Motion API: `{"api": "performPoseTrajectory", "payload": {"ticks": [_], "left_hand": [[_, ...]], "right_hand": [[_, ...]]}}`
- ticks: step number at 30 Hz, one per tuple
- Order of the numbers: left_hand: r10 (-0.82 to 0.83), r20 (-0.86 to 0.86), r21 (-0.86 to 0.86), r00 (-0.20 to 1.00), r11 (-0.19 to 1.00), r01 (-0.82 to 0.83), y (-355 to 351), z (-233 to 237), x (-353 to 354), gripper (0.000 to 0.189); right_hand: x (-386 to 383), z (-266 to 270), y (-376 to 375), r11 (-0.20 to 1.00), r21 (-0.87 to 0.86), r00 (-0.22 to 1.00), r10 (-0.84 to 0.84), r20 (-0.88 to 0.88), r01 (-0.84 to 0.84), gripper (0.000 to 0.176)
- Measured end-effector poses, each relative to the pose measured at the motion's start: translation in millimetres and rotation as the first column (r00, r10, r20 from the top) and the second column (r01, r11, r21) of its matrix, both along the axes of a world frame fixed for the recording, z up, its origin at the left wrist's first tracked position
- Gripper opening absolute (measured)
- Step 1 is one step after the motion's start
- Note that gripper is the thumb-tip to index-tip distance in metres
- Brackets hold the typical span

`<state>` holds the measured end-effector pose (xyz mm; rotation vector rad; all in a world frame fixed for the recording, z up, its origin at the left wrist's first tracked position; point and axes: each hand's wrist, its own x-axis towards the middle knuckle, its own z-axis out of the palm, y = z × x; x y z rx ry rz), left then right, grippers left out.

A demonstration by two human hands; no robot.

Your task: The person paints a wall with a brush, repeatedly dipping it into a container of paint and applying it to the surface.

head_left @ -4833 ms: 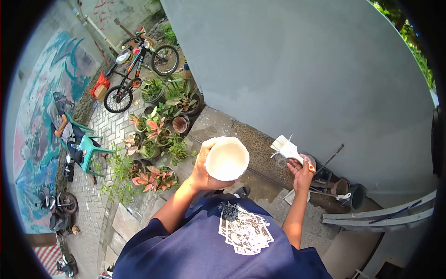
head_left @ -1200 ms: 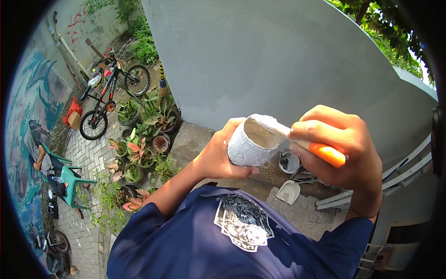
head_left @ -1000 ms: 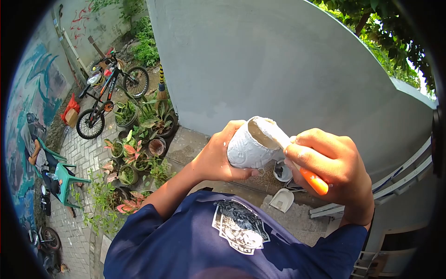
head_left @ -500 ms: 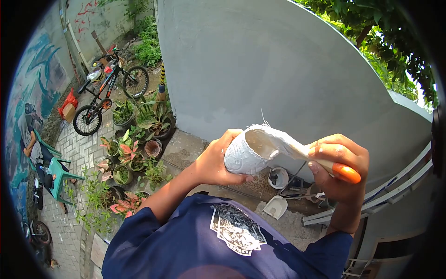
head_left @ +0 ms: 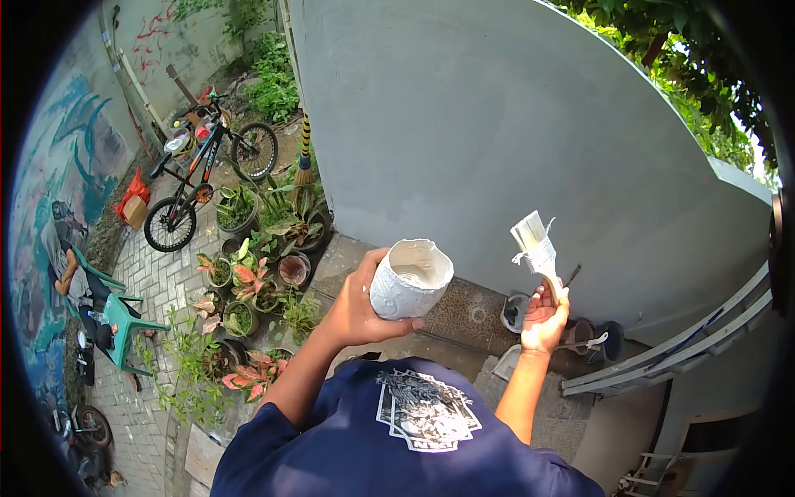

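My left hand (head_left: 358, 302) is wrapped round a paint-coated white cup (head_left: 406, 294) in front of my chest. Its open top faces up, and white paint coats the inside. To the right, my right hand (head_left: 545, 321) grips the handle of a paintbrush (head_left: 537, 247). The brush stands bristles up, apart from the cup, with white paint on the bristles and a few stray strands at its base. Behind both hands rises a grey wall (head_left: 497, 141).
Potted plants (head_left: 257, 282) and a bicycle (head_left: 199, 178) stand on the left. A person (head_left: 70, 269) sits near a green chair (head_left: 124, 327). A broom (head_left: 305, 161) leans by the wall's edge. On the right lie a ladder (head_left: 671, 352) and a bucket (head_left: 513, 313).
The paintbrush has left the cup's mouth and swung up to the right, now upright with bristles on top. The cup has shifted slightly left in my left hand.
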<state>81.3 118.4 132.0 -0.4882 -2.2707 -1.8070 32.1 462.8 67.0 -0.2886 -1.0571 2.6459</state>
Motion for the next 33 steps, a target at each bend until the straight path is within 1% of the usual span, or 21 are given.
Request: {"api": "performPoseTrajectory", "payload": {"ticks": [1, 3, 5, 7, 9, 10, 12, 15, 17, 19, 21, 23, 24, 25, 26, 27, 28, 29, 31, 32, 33], "left_hand": [[0.028, 0.075, 0.021, 0.997, 0.999, -0.030, -7, -1, 1, 0.091], [0.006, 0.073, 0.029, 0.997, 1.000, -0.009, -23, -7, 1, 0.092], [0.012, 0.086, 0.047, 0.996, 0.999, -0.016, -38, -10, 0, 0.095], [-0.004, 0.086, 0.010, 0.996, 1.000, 0.003, -53, -9, 0, 0.098], [0.069, -0.004, 0.006, 0.998, 0.998, -0.069, -65, -12, 0, 0.093], [0.056, 0.063, 0.067, 0.996, 0.996, -0.060, -71, -13, 0, 0.093], [0.057, 0.081, 0.086, 0.995, 0.994, -0.064, -83, -15, 0, 0.092], [0.070, 0.121, 0.115, 0.990, 0.990, -0.084, -99, -10, 0, 0.091], [0.111, 0.106, -0.006, 0.988, 0.994, -0.111, -109, -8, -3, 0.091], [0.139, 0.144, 0.054, 0.980, 0.987, -0.148, -114, -16, -5, 0.091], [0.199, 0.174, 0.087, 0.965, 0.973, -0.216, -123, -22, -10, 0.091], [0.218, 0.165, 0.105, 0.962, 0.966, -0.237, -129, -26, -18, 0.092], [0.226, 0.164, 0.114, 0.960, 0.962, -0.246, -132, -28, -24, 0.091], [0.236, 0.166, 0.124, 0.957, 0.958, -0.258, -133, -30, -30, 0.090], [0.308, 0.132, 0.150, 0.942, 0.933, -0.326, -131, -35, -34, 0.087], [0.306, 0.135, 0.151, 0.942, 0.933, -0.325, -129, -35, -41, 0.087], [0.314, 0.157, 0.165, 0.936, 0.926, -0.339, -127, -34, -50, 0.086], [0.322, 0.177, 0.176, 0.930, 0.919, -0.352, -127, -33, -58, 0.085], [0.357, 0.185, 0.133, 0.916, 0.914, -0.383, -123, -30, -69, 0.086], [0.375, 0.181, 0.135, 0.909, 0.906, -0.400, -120, -26, -78, 0.086], [0.392, 0.176, 0.139, 0.903, 0.898, -0.417, -116, -22, -85, 0.086]], "right_hand": [[3, -21, -4, 0.998, -0.055, 0.999, 0.007, 0.048, -0.004, 0.038], [10, -59, -10, 0.991, -0.128, 0.989, 0.064, 0.134, -0.047, 0.037], [14, -98, -14, 0.990, -0.113, 0.975, 0.103, 0.195, -0.082, 0.037], [18, -117, -30, 0.985, -0.130, 0.962, 0.141, 0.236, -0.112, 0.035], [21, -130, -45, 0.977, -0.182, 0.957, 0.152, 0.249, -0.108, 0.035], [23, -136, -52, 0.957, -0.275, 0.953, 0.165, 0.256, -0.092, 0.035], [24, -149, -65, 0.916, -0.400, 0.941, 0.159, 0.300, -0.027, 0.037], [21, -165, -84, 0.911, -0.408, 0.947, 0.189, 0.262, -0.069, 0.036], [17, -170, -94, 0.911, -0.402, 0.942, 0.215, 0.259, -0.097, 0.037], [9, -172, -101, 0.882, -0.413, 0.894, 0.358, 0.271, -0.228, 0.039], [-2, -165, -113, 0.873, -0.410, 0.880, 0.393, 0.267, -0.265, 0.042], [-19, -157, -120, 0.850, -0.300, 0.800, 0.516, 0.307, -0.433, 0.044], [-31, -152, -123, 0.824, -0.264, 0.767, 0.565, 0.305, -0.501, 0.039], [-46, -154, -124, 0.827, -0.260, 0.770, 0.559, 0.306, -0.497, 0.039], [-60, -160, -123, 0.786, -0.205, 0.722, 0.617, 0.313, -0.583, 0.038], [-73, -159, -126, 0.733, -0.151, 0.667, 0.671, 0.324, -0.663, 0.037], [-87, -158, -132, 0.759, -0.092, 0.675, 0.622, 0.396, -0.645, 0.026], [-103, -165, -131, 0.758, -0.096, 0.676, 0.624, 0.392, -0.645, 0.026], [-134, -204, -127, 0.676, 0.188, 0.612, 0.468, 0.637, -0.713, 0.022], [-146, -222, -127, 0.668, 0.254, 0.625, 0.400, 0.671, -0.700, 0.019], [-155, -228, -125, 0.671, 0.252, 0.629, 0.404, 0.665, -0.697, 0.019]]}}
